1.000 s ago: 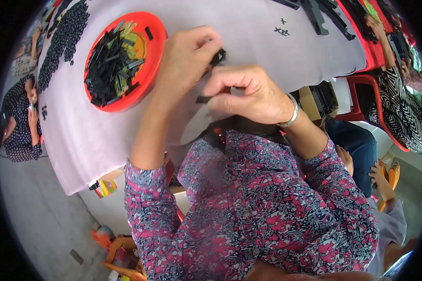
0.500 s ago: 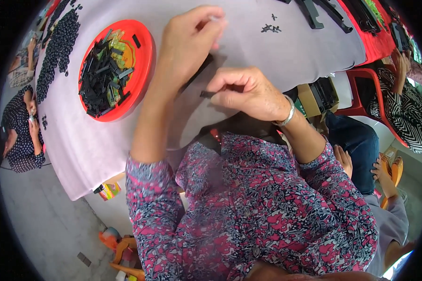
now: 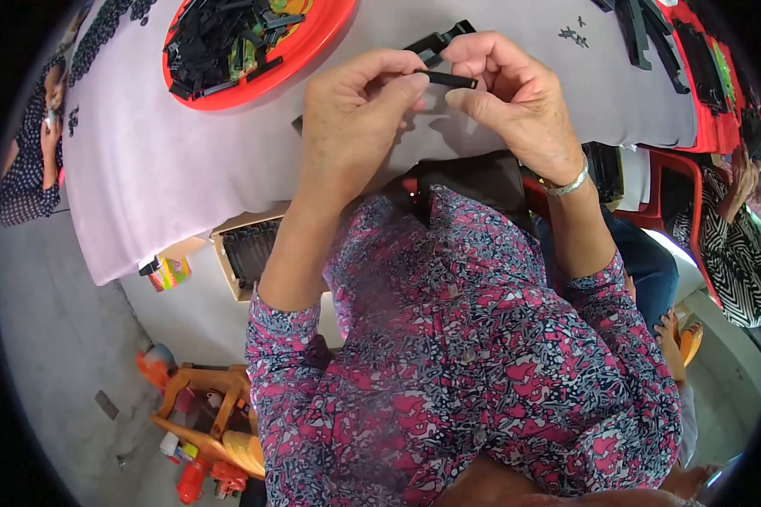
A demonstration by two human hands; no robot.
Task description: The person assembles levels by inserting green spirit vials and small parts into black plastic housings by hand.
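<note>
A small black plastic strip [image 3: 450, 79] is held up between my two hands over the table. My left hand [image 3: 351, 114] pinches its left end between thumb and fingers. My right hand [image 3: 520, 106], with a bracelet at the wrist, is closed about its right end with thumb and fingertips. Just behind the strip, a longer black plastic part [image 3: 444, 40] lies on the table, partly covered by my fingers. To the left stands a red plate [image 3: 228, 100] heaped with black strips [image 3: 207, 51] and some yellow-green pieces [image 3: 243, 56].
Tiny dark pieces [image 3: 575, 36] and long black parts [image 3: 634, 34] lie farther right, by a red tray [image 3: 701, 127]. Many small black pieces [image 3: 101, 38] lie at far left. Below the table edge is a box of black parts [image 3: 247, 252]. Other people sit on both sides.
My left hand has come down from above the table to meet my right hand at the strip. The view has shifted, and the plate now appears higher.
</note>
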